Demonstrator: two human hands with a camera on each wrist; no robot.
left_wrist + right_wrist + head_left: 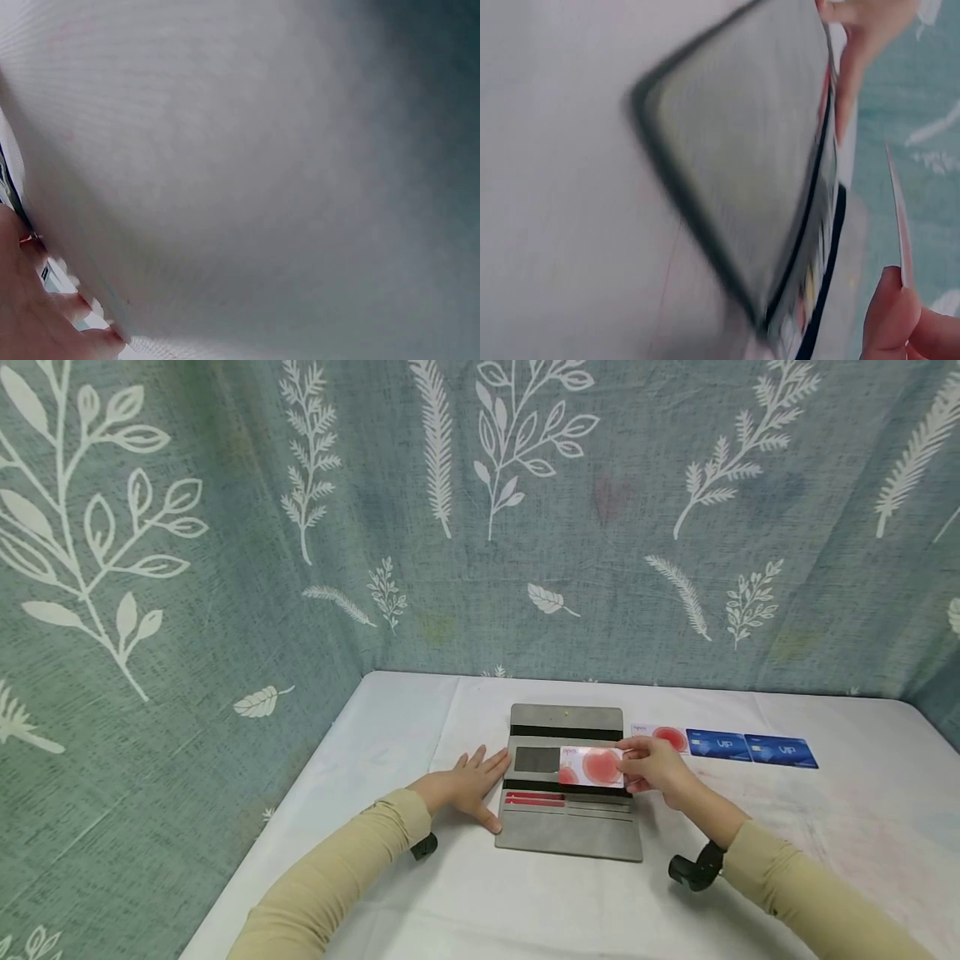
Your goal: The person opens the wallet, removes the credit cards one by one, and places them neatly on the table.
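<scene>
Both hands work at the grey wallet (570, 793) lying open mid-counter: left hand (465, 787), fingers spread, presses its 9 o'clock edge, apparently steadying it, while right hand (656, 766) pinches a pink card (591, 767) over the slots. Three more cards (723, 746) lie at 2 o'clock.

We see a white table (420, 893) set into a corner, and behind it and along its left side hangs a grey-blue cloth backdrop (225, 568) printed with white leaves and ferns. On the table's far right lie three cards in a row: a white card with a red circle (663, 737), then a blue card (717, 745), then a second blue card (782, 751), edges touching or nearly so
</scene>
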